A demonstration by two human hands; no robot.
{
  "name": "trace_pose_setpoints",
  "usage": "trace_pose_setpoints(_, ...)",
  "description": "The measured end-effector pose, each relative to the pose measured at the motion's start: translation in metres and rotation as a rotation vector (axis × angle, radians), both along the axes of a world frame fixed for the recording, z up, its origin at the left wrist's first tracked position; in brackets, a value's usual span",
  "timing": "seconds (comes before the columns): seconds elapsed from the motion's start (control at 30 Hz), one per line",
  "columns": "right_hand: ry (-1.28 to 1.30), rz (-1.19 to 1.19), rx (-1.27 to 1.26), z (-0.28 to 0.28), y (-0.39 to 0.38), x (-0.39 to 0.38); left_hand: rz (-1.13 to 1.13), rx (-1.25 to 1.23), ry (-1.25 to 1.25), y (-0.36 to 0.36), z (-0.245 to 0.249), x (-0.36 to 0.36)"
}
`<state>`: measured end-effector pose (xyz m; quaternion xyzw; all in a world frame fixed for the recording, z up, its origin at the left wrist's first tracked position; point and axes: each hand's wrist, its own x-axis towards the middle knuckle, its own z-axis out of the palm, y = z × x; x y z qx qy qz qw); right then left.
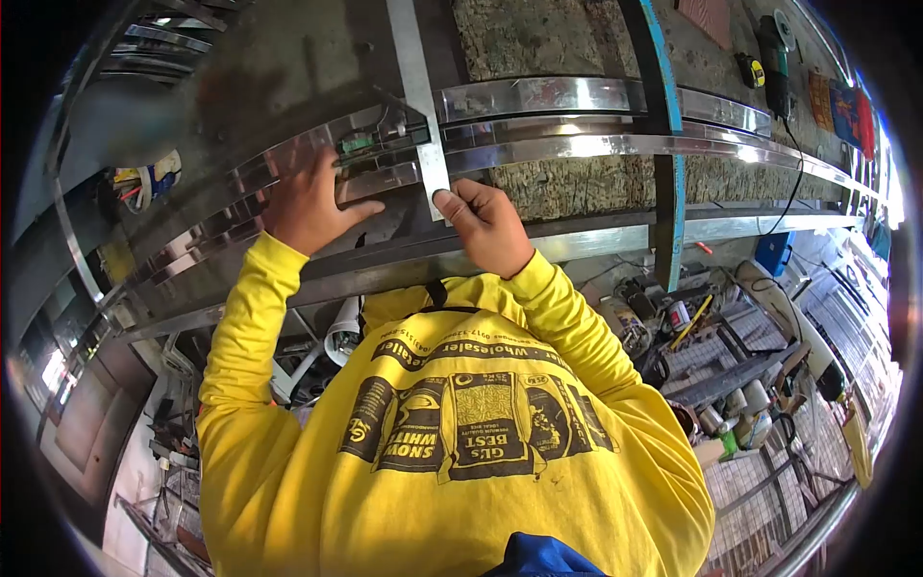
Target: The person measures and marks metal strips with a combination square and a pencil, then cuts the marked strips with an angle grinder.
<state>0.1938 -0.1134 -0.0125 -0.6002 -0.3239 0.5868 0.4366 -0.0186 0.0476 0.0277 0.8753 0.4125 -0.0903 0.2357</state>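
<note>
Two hands: the left hand [310,204] is spread, thumb out, at the shiny metal bars [548,147]; whether its fingertips press down, I cannot tell. The right hand [490,228] pinches, thumb on top, fingers curled.
Flat metal strip [411,77]: lies crosswise over the shiny bars, its near end in that pinch, its far end running out of view.
Tape measure [751,70] and angle grinder [775,62]: near each other, beyond the bars at far right.
Steady grip: I'd judge the strip wants firm thumb pressure, kept flat across the bars, with the left hand bracing the metal alongside so nothing twists; bar edges may be sharp.
</note>
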Motion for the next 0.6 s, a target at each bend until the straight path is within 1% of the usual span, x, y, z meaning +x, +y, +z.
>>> trace_pose_setpoints(0.07, 0.010, -0.036, -0.047, 0.005, -0.003, -0.003, -0.112, 0.392, -0.344, -0.009, -0.016, -0.003)
trace_pose_setpoints(0.1, -0.005, -0.035, -0.069, 0.009, -0.006, -0.002, -0.079, 0.360, -0.393, -0.013, -0.020, -0.002)
trace_pose_setpoints(0.2, -0.040, -0.003, -0.125, 0.009, -0.012, 0.003, -0.031, 0.403, -0.515, -0.019, -0.022, 0.008)
trace_pose_setpoints(0.23, -0.051, 0.010, -0.144, 0.014, -0.010, 0.006, -0.025, 0.370, -0.596, -0.021, -0.020, 0.015)
trace_pose_setpoints(0.33, -0.070, 0.029, -0.143, 0.017, -0.010, 0.009, -0.279, 0.308, -0.521, -0.021, -0.017, 0.032)
trace_pose_setpoints(0.37, -0.066, 0.041, -0.154, 0.017, -0.010, 0.011, -0.234, 0.275, -0.498, -0.024, -0.023, 0.037)
trace_pose_setpoints(0.5, 0.018, 0.094, -0.231, 0.020, -0.007, 0.021, -0.242, 0.221, -0.440, -0.025, -0.026, 0.034)
trace_pose_setpoints(0.6, -0.081, 0.070, -0.253, 0.023, -0.013, 0.032, -0.242, 0.207, -0.444, -0.024, -0.025, 0.033)
